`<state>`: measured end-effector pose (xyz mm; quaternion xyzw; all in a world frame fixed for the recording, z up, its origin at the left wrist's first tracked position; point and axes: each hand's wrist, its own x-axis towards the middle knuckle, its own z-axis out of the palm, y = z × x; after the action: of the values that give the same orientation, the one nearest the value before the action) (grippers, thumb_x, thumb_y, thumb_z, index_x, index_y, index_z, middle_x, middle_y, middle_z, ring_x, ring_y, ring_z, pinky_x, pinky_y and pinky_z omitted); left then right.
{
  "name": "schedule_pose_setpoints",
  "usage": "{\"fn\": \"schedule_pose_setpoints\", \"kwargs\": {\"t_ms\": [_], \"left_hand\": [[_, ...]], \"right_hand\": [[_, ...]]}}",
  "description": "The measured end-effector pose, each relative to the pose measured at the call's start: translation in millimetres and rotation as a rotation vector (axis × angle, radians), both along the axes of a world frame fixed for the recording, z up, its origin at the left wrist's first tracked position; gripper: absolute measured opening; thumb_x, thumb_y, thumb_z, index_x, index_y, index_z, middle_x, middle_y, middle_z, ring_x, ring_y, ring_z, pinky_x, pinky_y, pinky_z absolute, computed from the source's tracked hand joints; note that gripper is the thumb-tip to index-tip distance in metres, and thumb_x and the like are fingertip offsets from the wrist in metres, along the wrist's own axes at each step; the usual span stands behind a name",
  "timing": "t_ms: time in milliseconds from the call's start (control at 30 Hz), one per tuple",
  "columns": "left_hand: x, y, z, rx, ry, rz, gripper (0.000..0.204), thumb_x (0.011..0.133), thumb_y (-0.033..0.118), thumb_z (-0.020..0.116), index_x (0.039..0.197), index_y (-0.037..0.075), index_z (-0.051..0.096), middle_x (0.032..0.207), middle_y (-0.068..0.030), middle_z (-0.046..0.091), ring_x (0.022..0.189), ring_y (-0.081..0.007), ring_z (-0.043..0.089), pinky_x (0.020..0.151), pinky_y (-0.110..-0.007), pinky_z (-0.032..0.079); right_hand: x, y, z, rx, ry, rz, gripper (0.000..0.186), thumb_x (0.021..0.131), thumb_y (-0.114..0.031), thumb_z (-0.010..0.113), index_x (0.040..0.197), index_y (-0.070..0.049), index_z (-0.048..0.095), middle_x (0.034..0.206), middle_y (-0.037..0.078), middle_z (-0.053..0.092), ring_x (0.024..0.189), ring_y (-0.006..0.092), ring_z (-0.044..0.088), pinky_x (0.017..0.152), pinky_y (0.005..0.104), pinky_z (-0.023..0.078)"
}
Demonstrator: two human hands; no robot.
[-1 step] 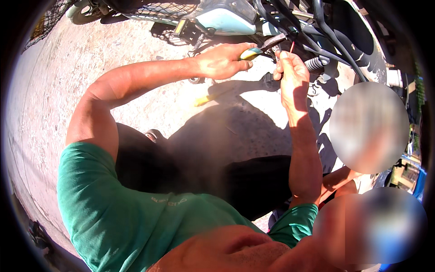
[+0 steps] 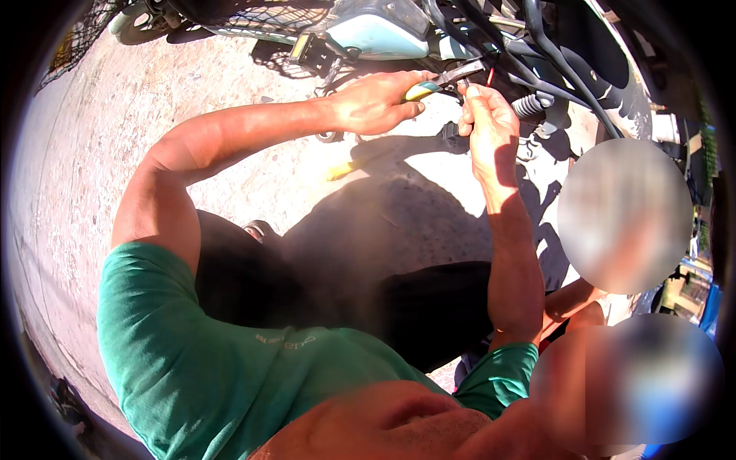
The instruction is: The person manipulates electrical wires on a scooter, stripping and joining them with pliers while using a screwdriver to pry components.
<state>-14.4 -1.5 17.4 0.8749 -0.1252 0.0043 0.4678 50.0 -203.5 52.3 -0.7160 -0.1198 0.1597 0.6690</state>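
Observation:
My left hand [image 2: 374, 103] is closed around the yellow-and-blue handles of a pair of pliers [image 2: 464, 71], whose metal jaws point right toward the frame of a motorbike [image 2: 379, 36]. Just below the jaws, the fingers of my right hand [image 2: 491, 123] are pinched together on what looks like a thin wire. A short red wire [image 2: 491, 77] shows right above these fingers, beside the jaws' tips. Whether the jaws grip a wire is too small to tell. Dark tubes [image 2: 552, 54] of the bike run close behind both hands.
A yellow-handled tool [image 2: 341, 169] lies on the concrete ground [image 2: 253, 169] below my left hand. The bike's pedal [image 2: 304, 49] sticks out near my left wrist, and a coil spring [image 2: 530, 105] is by my right hand. Another person's arm [image 2: 571, 303] is close at my right.
My right hand has shifted slightly left and the red wire with it. The pliers' jaws have turned a little and catch more light. My left hand has barely moved.

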Motion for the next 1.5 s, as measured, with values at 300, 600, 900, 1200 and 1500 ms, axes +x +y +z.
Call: {"fn": "schedule_pose_setpoints", "kwargs": {"t_ms": [300, 600, 900, 1200, 1500], "left_hand": [[4, -8, -3, 0.151, -0.126, 0.104, 0.049, 0.099, 0.014, 0.056, 0.144, 0.002, 0.041, 0.125, -0.0216, 0.056, 0.111, -0.0307, 0.063, 0.095, -0.04, 0.049], [1, -15, -9, 0.042, -0.07, 0.056, 0.037, 0.096, 0.011, 0.057, 0.13, 0.0, 0.05, 0.115, -0.0214, 0.06, 0.102, -0.0311, 0.06, 0.091, -0.038, 0.047], [11, -23, -9, 0.114, -0.116, 0.082, 0.037, 0.096, 0.015, 0.059, 0.126, -0.004, 0.052, 0.109, -0.0261, 0.063, 0.099, -0.0355, 0.063, 0.088, -0.04, 0.048], [5, -29, 22, 0.217, 0.104, 0.059, 0.054, 0.096, 0.024, 0.061, 0.136, -0.01, 0.045, 0.107, -0.0282, 0.066, 0.101, -0.0357, 0.067, 0.088, -0.04, 0.049], [6, -22, 1, 0.232, -0.028, 0.069, 0.056, 0.098, 0.02, 0.06, 0.141, -0.009, 0.039, 0.1, -0.0185, 0.068, 0.08, -0.0195, 0.064, 0.074, -0.033, 0.051]], "right_hand": [[2, 2, 13, -0.344, -0.307, -0.071, 0.028, 0.086, -0.028, 0.065, 0.088, -0.001, 0.071, 0.078, 0.016, 0.069, 0.073, 0.0256, 0.068, 0.069, 0.0379, 0.051], [-6, -15, 22, -0.388, -0.129, 0.085, 0.03, 0.09, -0.027, 0.057, 0.092, 0.0, 0.07, 0.08, 0.009, 0.071, 0.069, 0.015, 0.067, 0.067, 0.0308, 0.053], [-6, -18, 22, -0.244, -0.016, 0.034, 0.026, 0.091, -0.023, 0.058, 0.096, -0.001, 0.071, 0.08, 0.009, 0.072, 0.066, 0.0145, 0.067, 0.063, 0.0297, 0.054], [0, -20, 11, -0.414, -0.315, -0.086, 0.021, 0.084, -0.021, 0.068, 0.089, -0.001, 0.073, 0.073, 0.011, 0.071, 0.065, 0.0181, 0.069, 0.062, 0.0335, 0.054], [-6, -21, 13, -0.46, -0.471, -0.102, 0.023, 0.084, -0.025, 0.069, 0.088, -0.002, 0.073, 0.073, 0.012, 0.071, 0.067, 0.0228, 0.07, 0.065, 0.0352, 0.055]]}}
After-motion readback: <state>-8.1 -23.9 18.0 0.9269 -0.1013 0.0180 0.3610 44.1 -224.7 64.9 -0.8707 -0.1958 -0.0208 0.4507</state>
